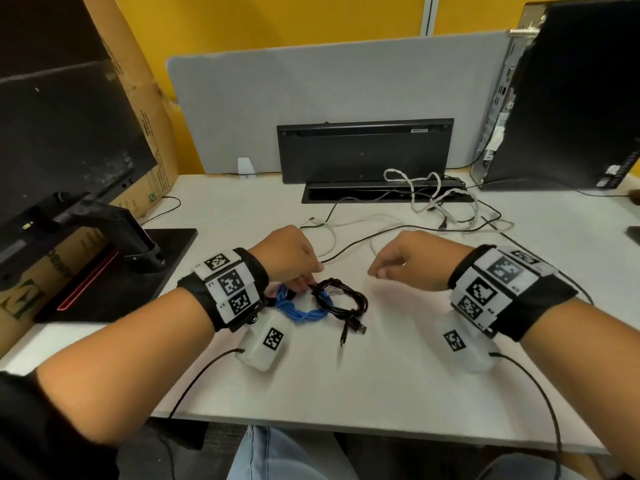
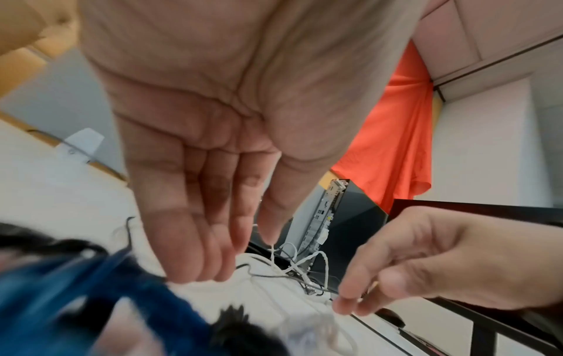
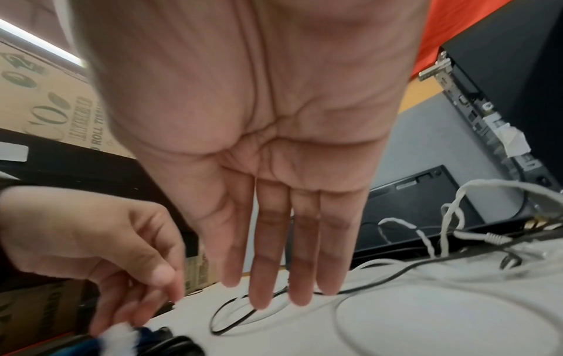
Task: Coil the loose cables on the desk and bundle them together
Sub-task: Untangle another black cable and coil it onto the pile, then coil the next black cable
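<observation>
- Two coiled cables are lying together on the white table (image 1: 398, 375): a blue coil (image 1: 300, 311) and a black coil (image 1: 341, 299), touching and overlapping.
- The left hand (image 1: 291, 258) is reaching down at the blue coil's far edge. Its fingers (image 2: 195, 260) are hanging almost straight, and I cannot tell if they are pinching anything.
- The right hand (image 1: 412, 259) is hovering to the right of the coils, well apart from them, with straight fingers (image 3: 265, 265) and nothing in it.
- Many loose cables are lying behind the coils: a thin black cable (image 1: 363, 242), a white cable (image 1: 346, 225) and a twisted white cable (image 1: 420, 190).
- A black keyboard (image 1: 363, 150) is leaning on the grey divider (image 1: 311, 98) behind the loose cables.
</observation>
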A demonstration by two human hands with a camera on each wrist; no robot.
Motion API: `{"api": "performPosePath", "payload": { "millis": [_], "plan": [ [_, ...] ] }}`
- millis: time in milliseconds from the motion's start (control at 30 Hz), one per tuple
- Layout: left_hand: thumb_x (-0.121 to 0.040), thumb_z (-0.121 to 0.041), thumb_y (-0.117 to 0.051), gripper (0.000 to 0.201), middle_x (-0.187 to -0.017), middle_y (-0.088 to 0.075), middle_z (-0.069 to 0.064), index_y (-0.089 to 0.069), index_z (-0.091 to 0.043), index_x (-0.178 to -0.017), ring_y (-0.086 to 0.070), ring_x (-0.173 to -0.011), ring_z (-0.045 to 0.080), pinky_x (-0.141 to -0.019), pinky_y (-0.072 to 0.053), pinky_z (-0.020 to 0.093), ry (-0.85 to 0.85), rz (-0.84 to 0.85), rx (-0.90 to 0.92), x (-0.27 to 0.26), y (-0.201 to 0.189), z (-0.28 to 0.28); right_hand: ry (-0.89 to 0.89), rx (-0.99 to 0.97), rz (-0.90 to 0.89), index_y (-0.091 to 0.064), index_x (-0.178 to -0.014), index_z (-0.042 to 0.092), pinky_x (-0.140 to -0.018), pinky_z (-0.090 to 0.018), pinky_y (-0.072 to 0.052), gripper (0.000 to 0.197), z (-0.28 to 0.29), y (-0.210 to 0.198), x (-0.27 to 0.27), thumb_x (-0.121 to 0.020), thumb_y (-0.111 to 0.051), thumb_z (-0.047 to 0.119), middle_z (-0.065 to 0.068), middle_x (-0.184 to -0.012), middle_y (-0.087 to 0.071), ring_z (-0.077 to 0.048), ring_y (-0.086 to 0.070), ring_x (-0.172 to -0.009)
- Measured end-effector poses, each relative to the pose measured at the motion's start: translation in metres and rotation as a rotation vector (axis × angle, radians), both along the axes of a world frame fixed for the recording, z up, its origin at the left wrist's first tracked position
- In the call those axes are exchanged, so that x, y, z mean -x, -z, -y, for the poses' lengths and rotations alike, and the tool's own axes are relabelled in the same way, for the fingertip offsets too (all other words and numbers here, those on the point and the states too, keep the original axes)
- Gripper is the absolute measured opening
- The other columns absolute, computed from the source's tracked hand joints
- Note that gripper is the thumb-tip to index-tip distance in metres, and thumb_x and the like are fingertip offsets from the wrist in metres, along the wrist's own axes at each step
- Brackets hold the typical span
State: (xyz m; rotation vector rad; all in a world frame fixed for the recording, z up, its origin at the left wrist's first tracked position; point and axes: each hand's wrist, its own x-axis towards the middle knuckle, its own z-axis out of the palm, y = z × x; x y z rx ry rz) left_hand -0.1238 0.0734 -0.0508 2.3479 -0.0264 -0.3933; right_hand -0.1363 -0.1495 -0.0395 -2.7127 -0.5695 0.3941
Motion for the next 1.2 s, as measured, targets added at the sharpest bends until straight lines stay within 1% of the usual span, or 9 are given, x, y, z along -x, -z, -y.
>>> {"api": "performPosePath", "payload": {
  "millis": [133, 267, 433, 600, 767, 867, 1033, 1133, 1200],
  "plan": [
    [-0.090, -0.030, -0.064, 0.026, -0.086, -0.072, 0.004, -0.074, -0.006, -0.089, -0.067, -0.082, 0.022, -0.076, -0.057, 0.033, 0.179, 0.224, -0.231, -0.020, -0.027, 0.029, 0.093, 0.135, 0.061, -0.068, -0.114, 0.026, -0.092, -0.027, -0.045, 0.025, 0.018, -0.006, -0.028, -0.094, -0.055, 0.022, 0.007, -0.117, -0.066, -0.014, -0.059, -0.107],
    [-0.090, -0.037, -0.063, 0.035, -0.102, -0.071, 0.009, -0.073, -0.005, -0.099, -0.066, -0.095, 0.025, -0.086, -0.055, 0.039, 0.297, 0.250, -0.376, -0.051, -0.037, 0.073, 0.198, 0.222, 0.070, -0.063, -0.123, 0.025, -0.099, -0.031, -0.042, 0.030, 0.038, -0.002, -0.049, -0.095, -0.055, 0.024, 0.002, -0.130, -0.059, -0.018, -0.054, -0.119],
    [-0.089, -0.038, -0.063, 0.034, -0.092, -0.063, 0.007, -0.054, -0.009, -0.075, -0.059, -0.083, 0.024, -0.069, -0.046, 0.031, 0.374, 0.201, -0.596, -0.087, -0.016, 0.120, 0.277, 0.330, 0.068, -0.059, -0.124, 0.014, -0.092, -0.030, -0.043, 0.032, 0.067, 0.007, -0.066, -0.094, -0.052, 0.018, -0.005, -0.128, -0.058, -0.025, -0.054, -0.120],
    [-0.087, -0.034, -0.067, 0.038, -0.111, -0.066, 0.008, -0.063, -0.007, -0.112, -0.064, -0.103, 0.026, -0.076, -0.048, 0.030, 0.402, 0.142, -0.714, -0.103, 0.006, 0.143, 0.321, 0.378, 0.075, -0.047, -0.136, 0.011, -0.097, -0.032, -0.044, 0.041, 0.083, 0.010, -0.079, -0.095, -0.050, 0.017, -0.010, -0.136, -0.052, -0.025, -0.051, -0.123],
    [-0.090, -0.019, -0.060, 0.008, -0.071, -0.053, 0.000, -0.060, -0.011, -0.091, -0.057, -0.071, 0.018, -0.057, -0.045, 0.024, 0.366, 0.157, -0.799, -0.114, 0.009, 0.147, 0.273, 0.433, 0.047, -0.059, -0.127, 0.011, -0.096, -0.030, -0.048, 0.034, 0.088, 0.011, -0.091, -0.094, -0.054, 0.017, -0.008, -0.127, -0.060, -0.024, -0.057, -0.116],
    [-0.086, -0.019, -0.065, 0.014, -0.071, -0.056, 0.001, -0.062, -0.010, -0.095, -0.061, -0.075, 0.020, -0.068, -0.050, 0.028, 0.371, 0.130, -0.814, -0.117, 0.004, 0.146, 0.287, 0.396, 0.055, -0.067, -0.116, 0.010, -0.095, -0.033, -0.051, 0.027, 0.092, 0.013, -0.096, -0.092, -0.057, 0.014, -0.007, -0.120, -0.065, -0.023, -0.061, -0.110],
    [-0.091, -0.030, -0.063, 0.041, -0.127, -0.060, 0.007, -0.059, -0.011, -0.127, -0.057, -0.116, 0.024, -0.096, -0.046, 0.032, 0.397, 0.300, -0.535, -0.117, -0.006, 0.145, 0.247, 0.332, 0.130, -0.066, -0.110, 0.012, -0.091, -0.032, -0.051, 0.023, 0.094, 0.005, -0.095, -0.093, -0.052, 0.008, -0.005, -0.116, -0.064, -0.023, -0.061, -0.106],
    [-0.095, -0.029, -0.058, 0.031, -0.119, -0.066, 0.005, -0.065, -0.014, -0.122, -0.060, -0.108, 0.021, -0.089, -0.044, 0.027, 0.495, 0.411, -0.325, -0.112, -0.027, 0.155, 0.220, 0.093, 0.295, -0.064, -0.096, 0.018, -0.082, -0.033, -0.053, 0.014, 0.096, -0.016, -0.094, -0.093, -0.052, 0.013, -0.001, -0.096, -0.065, -0.021, -0.061, -0.088],
    [-0.097, -0.027, -0.055, 0.021, -0.091, -0.071, 0.006, -0.071, -0.013, -0.095, -0.065, -0.085, 0.020, -0.076, -0.049, 0.030, 0.501, 0.430, -0.200, -0.109, -0.045, 0.160, 0.202, -0.054, 0.425, -0.066, -0.092, 0.018, -0.075, -0.034, -0.054, 0.012, 0.097, -0.036, -0.092, -0.093, -0.054, 0.016, 0.003, -0.079, -0.061, -0.018, -0.059, -0.076]
  ]
}}
